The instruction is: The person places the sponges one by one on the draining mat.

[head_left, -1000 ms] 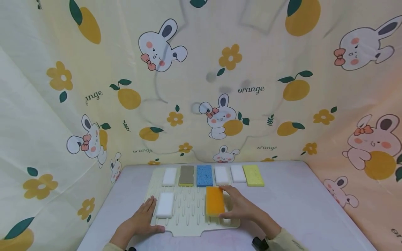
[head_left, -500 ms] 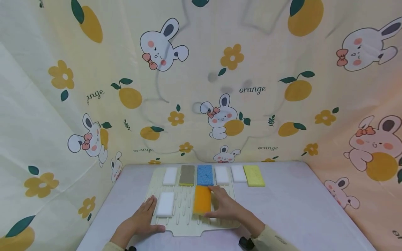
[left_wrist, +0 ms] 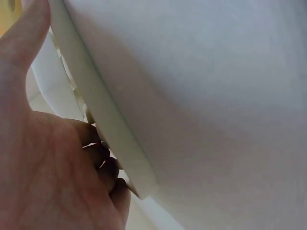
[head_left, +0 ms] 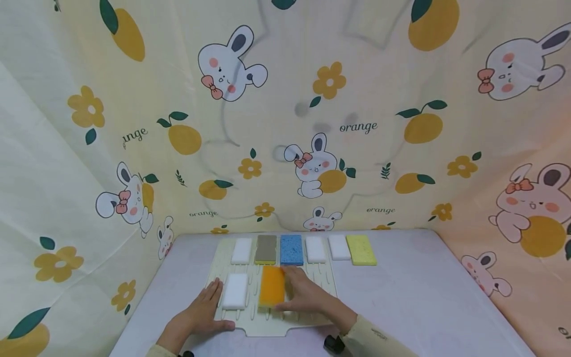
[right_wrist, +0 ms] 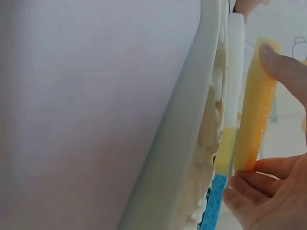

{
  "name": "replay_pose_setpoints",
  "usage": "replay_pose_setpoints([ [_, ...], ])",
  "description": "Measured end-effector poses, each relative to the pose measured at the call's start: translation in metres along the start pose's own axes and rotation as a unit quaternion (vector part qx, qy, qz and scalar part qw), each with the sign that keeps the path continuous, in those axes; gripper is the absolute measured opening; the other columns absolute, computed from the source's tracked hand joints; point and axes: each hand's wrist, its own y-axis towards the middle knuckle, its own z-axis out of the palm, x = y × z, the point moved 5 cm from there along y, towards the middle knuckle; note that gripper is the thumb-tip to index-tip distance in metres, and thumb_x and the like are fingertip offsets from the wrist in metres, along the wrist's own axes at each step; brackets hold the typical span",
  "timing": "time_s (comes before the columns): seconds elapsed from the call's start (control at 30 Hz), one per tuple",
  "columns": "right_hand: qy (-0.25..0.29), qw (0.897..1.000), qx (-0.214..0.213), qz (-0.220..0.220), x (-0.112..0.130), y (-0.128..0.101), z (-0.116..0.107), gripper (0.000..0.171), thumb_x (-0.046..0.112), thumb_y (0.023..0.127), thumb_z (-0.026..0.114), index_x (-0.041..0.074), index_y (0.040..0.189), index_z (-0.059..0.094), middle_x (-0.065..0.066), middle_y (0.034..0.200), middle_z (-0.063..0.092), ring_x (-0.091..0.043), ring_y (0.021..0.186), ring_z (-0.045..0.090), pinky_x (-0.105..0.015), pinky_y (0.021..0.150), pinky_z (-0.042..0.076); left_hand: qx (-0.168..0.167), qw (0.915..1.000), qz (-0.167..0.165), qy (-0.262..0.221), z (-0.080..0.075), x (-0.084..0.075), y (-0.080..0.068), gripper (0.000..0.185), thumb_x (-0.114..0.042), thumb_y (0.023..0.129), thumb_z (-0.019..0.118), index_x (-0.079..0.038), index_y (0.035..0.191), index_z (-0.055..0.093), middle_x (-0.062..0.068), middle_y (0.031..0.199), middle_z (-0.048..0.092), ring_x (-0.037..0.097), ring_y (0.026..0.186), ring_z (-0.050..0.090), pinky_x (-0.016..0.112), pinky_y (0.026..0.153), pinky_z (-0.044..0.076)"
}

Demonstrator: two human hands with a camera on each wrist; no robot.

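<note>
Right grip: the right hand [head_left: 308, 297] pinches the orange sponge [head_left: 272, 286] by its long edges, thumb at the near end and fingers [right_wrist: 285, 64] curled over the far end.
Orange sponge: it sits on the ribbed part of the cream drying mat [head_left: 312, 325], in the near row, just right of the near white sponge [head_left: 234, 291] and just below the grey sponge [head_left: 265, 249] and the blue sponge [head_left: 291, 249].
Left grip: the left hand [head_left: 198, 312] lies flat with fingers relaxed and straight, clamped on nothing; its fingertips rest at the left edge of the mat beside the near white sponge, and the thumb lies along the mat's near rim.
Left wrist view: the palm and thumb press against the mat's thick edge [left_wrist: 103, 117].
Far row: from left, a white sponge [head_left: 241, 250], the grey one, the blue one and another white sponge [head_left: 315, 249] lie on the mat.
Off the mat: a further white sponge [head_left: 339, 247] and a yellow sponge [head_left: 361, 249] lie side by side on the worktop [head_left: 424, 292].
Surround: a printed cloth [head_left: 357, 124] with rabbits and oranges hangs behind and to both sides.
</note>
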Motion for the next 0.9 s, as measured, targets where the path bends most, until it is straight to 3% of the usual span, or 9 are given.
replay_pose_setpoints([
  [0.27,-0.027,1.0,0.008,0.0,0.008,0.012,0.01,0.123,0.061,0.079,0.092,0.002,0.167,0.031,-0.02,0.171,0.033,-0.037,0.156,0.035,-0.059,0.124,0.038,0.002,1.0,-0.002,0.005,0.003,0.002,0.003,0.131,-0.07,0.08,0.084,0.012,0.164,0.025,0.032,0.174,0.018,0.046,0.162,0.02,0.06,0.132,0.018],
  [0.47,-0.024,0.999,0.031,0.03,0.009,0.016,0.019,0.123,0.061,0.079,0.092,0.007,0.169,0.029,-0.016,0.174,0.03,-0.033,0.158,0.033,-0.055,0.126,0.037,0.001,0.9997,-0.021,0.007,0.002,0.0,0.001,0.131,-0.07,0.079,0.085,0.01,0.165,0.027,0.03,0.174,0.019,0.044,0.162,0.021,0.06,0.132,0.021],
  [0.9,-0.027,0.998,0.041,0.047,0.014,0.021,0.024,0.125,0.061,0.079,0.092,0.009,0.171,0.026,-0.013,0.175,0.03,-0.031,0.158,0.035,-0.052,0.128,0.035,-0.001,0.9995,-0.031,0.01,-0.005,-0.002,0.0,0.132,-0.074,0.074,0.086,0.008,0.164,0.033,0.028,0.174,0.024,0.045,0.161,0.026,0.062,0.13,0.026],
])
